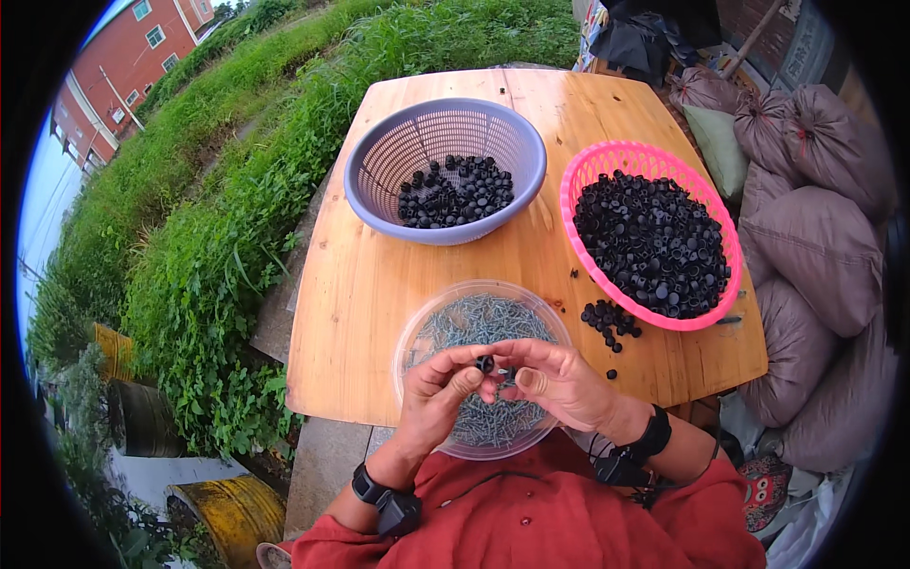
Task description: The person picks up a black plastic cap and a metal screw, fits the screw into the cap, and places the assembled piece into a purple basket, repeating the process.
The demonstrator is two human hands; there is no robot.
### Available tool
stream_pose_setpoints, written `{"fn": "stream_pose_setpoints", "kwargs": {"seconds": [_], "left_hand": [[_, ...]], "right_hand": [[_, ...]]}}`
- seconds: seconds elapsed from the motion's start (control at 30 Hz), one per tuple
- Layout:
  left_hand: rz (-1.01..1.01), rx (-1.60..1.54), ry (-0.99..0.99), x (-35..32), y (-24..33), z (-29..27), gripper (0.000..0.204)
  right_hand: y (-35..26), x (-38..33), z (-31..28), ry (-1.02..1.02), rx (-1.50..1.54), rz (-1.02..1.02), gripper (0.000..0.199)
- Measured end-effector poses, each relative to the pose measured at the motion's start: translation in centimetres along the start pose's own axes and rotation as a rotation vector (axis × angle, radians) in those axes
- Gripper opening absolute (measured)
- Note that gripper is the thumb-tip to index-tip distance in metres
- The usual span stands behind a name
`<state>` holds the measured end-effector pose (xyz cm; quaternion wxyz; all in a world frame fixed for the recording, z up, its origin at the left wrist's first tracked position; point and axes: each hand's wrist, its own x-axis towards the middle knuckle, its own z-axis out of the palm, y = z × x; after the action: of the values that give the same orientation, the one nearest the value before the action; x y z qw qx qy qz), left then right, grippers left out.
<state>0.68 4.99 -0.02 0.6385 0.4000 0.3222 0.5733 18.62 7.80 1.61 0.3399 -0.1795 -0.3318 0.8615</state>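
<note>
My left hand (441,387) pinches a small round black plastic cap (485,363) between thumb and fingertips. Close beside it, my right hand (561,382) has thumb and fingers pressed together; a small dark and silvery bit shows at their tips, too small to name surely. Both hands are over a clear round plastic tub (409,334) of grey metal screws (485,317), at the table's near edge. Similar black caps (654,242) fill a pink plastic basket (569,194) at the right. More black caps (460,192) lie in a grey-purple colander (365,204) farther off.
Loose black caps (611,321) are scattered on the wooden table (346,332) near the pink basket. Stuffed brown sacks (815,251) crowd the table's right side. Green plants (218,256) grow along the left, with rusty yellow drums (232,517) at lower left.
</note>
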Motion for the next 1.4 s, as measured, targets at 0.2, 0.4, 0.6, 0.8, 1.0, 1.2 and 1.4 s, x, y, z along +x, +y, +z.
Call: {"fn": "stream_pose_setpoints", "kwargs": {"seconds": [0.2,0.4,0.6,0.8,1.0,1.2,1.4], "left_hand": [[0.004,0.021,0.024,3.3,1.4,0.0,0.026],[-0.093,-0.015,0.072,2.6,0.6,0.2,0.026],[-0.159,-0.092,0.075,1.6,0.4,-0.1,0.026],[-0.214,-0.147,0.029,0.3,-0.4,0.2,0.026],[-0.232,-0.195,-0.02,-0.6,-0.6,0.0,0.027],[-0.273,-0.287,-0.074,-0.9,-0.4,-0.2,0.026],[-0.308,-0.35,-0.099,-1.3,-0.3,-0.2,0.025]], "right_hand": [[0.6,-0.4,-1.9,0.188,0.041,-0.068,0.03],[-0.8,-0.5,-2.9,0.304,0.36,0.019,0.028],[-1.0,-1.2,-2.6,0.227,0.054,-0.013,0.029],[-1.1,-1.8,-1.5,0.203,-0.117,0.031,0.026],[-1.0,-1.8,-0.2,0.222,-0.432,0.004,0.025],[-0.2,-2.1,0.6,0.249,-0.704,-0.246,0.014],[0.0,-2.3,1.6,0.242,-1.193,-0.432,0.018]]}}
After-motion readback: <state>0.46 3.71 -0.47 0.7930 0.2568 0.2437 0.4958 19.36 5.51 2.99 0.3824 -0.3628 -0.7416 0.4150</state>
